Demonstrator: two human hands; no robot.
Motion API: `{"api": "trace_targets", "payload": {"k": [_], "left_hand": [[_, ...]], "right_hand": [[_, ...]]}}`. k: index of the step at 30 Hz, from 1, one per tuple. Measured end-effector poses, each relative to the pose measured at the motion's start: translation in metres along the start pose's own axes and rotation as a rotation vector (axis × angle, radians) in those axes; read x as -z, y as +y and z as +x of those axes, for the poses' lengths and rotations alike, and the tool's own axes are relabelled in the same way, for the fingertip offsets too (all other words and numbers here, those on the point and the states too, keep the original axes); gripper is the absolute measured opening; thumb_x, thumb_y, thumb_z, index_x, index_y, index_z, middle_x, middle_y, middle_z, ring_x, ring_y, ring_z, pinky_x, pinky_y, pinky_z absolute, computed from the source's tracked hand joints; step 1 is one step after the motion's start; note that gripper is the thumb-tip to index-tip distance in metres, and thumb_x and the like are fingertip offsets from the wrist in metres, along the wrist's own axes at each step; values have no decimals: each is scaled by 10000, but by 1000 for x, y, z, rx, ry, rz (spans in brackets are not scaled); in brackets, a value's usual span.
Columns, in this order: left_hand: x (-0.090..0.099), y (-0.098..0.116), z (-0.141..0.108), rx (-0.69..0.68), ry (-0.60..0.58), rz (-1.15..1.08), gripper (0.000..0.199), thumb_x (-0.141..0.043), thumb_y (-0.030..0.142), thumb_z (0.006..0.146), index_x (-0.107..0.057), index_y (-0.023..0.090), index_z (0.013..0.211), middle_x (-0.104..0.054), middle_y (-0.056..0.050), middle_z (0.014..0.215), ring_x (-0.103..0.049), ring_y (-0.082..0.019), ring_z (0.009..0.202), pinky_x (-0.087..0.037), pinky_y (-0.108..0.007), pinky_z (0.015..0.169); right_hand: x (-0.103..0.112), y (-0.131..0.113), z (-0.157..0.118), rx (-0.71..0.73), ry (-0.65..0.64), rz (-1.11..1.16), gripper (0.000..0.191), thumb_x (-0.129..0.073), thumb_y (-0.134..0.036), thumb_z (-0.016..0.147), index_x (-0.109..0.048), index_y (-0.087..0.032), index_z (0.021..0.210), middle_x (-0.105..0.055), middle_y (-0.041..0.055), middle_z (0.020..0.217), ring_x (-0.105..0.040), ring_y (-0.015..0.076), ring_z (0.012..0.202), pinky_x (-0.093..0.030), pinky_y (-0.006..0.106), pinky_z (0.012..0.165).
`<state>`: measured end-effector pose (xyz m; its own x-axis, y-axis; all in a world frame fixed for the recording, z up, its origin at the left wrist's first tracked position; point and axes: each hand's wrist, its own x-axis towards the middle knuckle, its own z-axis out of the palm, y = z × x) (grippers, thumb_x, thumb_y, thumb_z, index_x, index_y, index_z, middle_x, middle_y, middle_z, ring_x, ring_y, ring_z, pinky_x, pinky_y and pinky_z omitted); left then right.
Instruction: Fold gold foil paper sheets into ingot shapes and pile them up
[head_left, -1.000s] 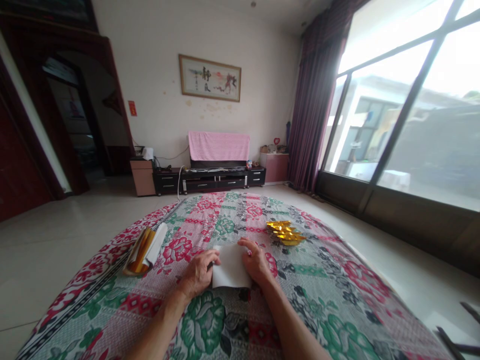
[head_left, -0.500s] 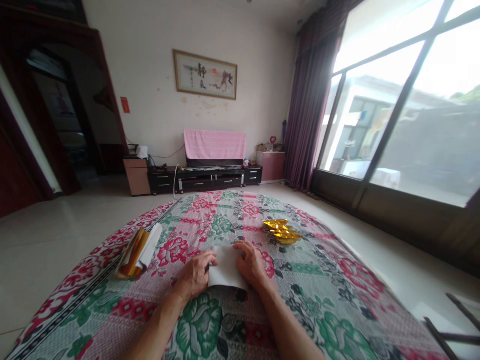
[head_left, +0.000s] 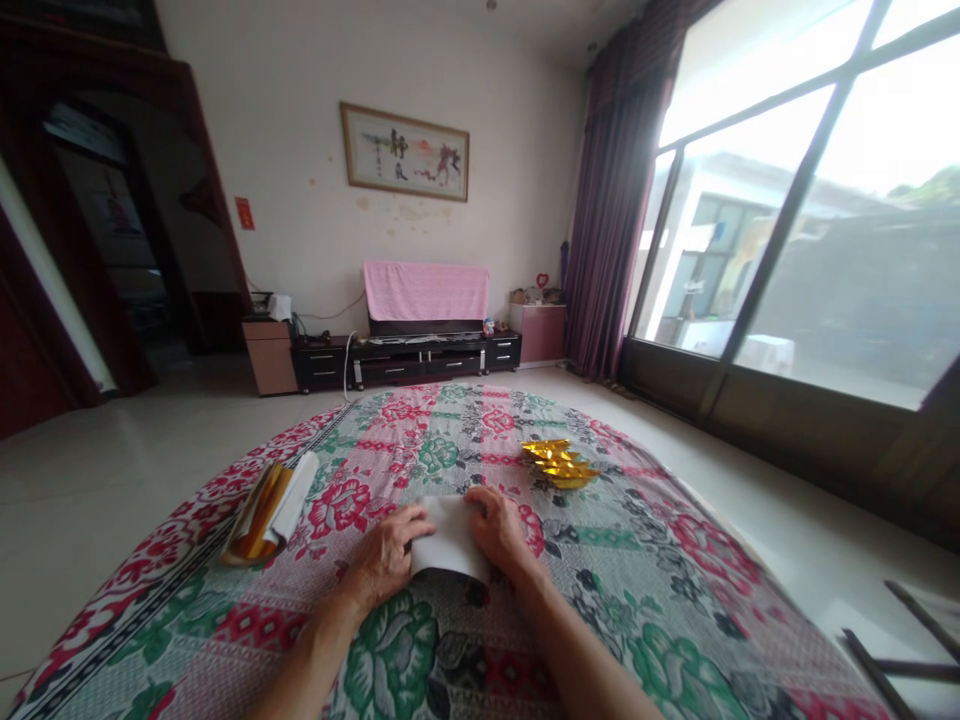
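Both forearms point(head_left: 322, 640) angle inward, left hand point(head_left: 388, 548) and right hand point(head_left: 498, 528) clasping opposite edges of a white sheet point(head_left: 448, 543).

Folded gold-foil pieces point(head_left: 561, 467) gleamed with a glossy, metallic finish against a matt, woven-looking floral tablecloth point(head_left: 394, 645), while a white paper sheet point(head_left: 450, 540) looked smooth and matt and the floor tiles point(head_left: 71, 510) smooth and shiny.

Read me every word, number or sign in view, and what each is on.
"静", apparently: large upper character on the framed picture; the one below is unclear.
Small writing there: too small to read.
Red slip on the wall: its marks are too blurred.
White sheet between the hands: no text visible.
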<state>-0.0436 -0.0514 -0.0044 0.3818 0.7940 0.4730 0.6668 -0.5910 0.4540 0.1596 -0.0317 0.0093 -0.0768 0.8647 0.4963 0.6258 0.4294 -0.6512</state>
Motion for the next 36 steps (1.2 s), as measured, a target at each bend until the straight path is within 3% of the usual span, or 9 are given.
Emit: {"api": "trace_targets", "payload": {"k": [9,16,25,36], "left_hand": [[3,3,0,33,-50,14,407,-457,96,689,-700,235,986,-621,-66,1122,-584,-188,1027,-470,-293,908],[4,6,0,44,-39,7,377,-479,120,689,-706,234,969,-628,-69,1118,-591,-198,1019,-468,-301,912],[34,17,29,108,-339,-44,225,-601,229,638,-739,260,813,-657,-28,1012,-631,-191,866,-485,-266,817],[36,0,31,194,-439,-135,289,-591,240,636,-715,275,895,-569,-34,1116,-553,-192,1042,-414,-297,951]], "right_hand": [[-3,5,-4,98,-39,14,378,-432,4,611,-682,-181,826,-668,72,989,-603,185,939,-431,276,870],[-5,5,-7,60,-7,36,370,-431,8,629,-683,-186,819,-667,69,992,-594,196,957,-426,299,883],[-2,1,-7,40,-4,41,360,-430,4,640,-682,-186,814,-672,68,987,-596,193,950,-424,288,870],[-2,3,-6,17,19,65,384,-421,7,640,-687,-194,832,-676,57,992,-613,181,935,-444,279,857]]}}
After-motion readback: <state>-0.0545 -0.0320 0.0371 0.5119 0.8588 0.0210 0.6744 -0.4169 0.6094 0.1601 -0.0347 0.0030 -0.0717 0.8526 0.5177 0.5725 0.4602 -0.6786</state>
